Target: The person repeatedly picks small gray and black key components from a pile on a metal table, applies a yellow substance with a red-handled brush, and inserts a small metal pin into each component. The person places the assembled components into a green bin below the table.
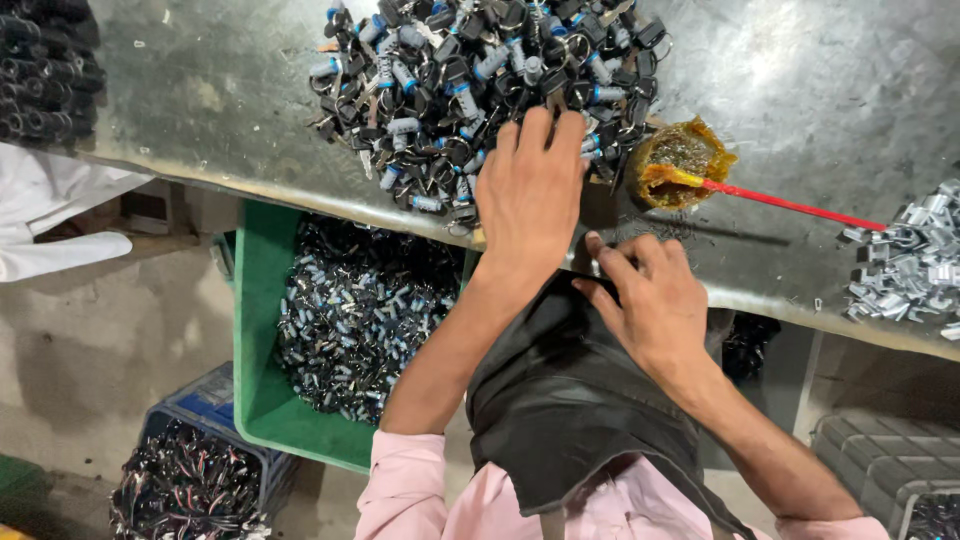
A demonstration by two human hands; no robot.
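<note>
On the metal surface [220, 90]: left hand [530, 190] spread wide, raking the heap of small black parts [470, 80]; right hand [650, 300] pinching black cloth [570, 400] against the edge, apparently steadying it.

Heap of small black-and-blue keyed parts [470, 80], loosely piled on metal tabletop [800, 90]

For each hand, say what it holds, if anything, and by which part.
Left hand lies palm-down on the heap of small dark parts, reaching in; any grip is hidden. Right hand rests at the metal table's edge; whether it pinches anything cannot be told.
</note>
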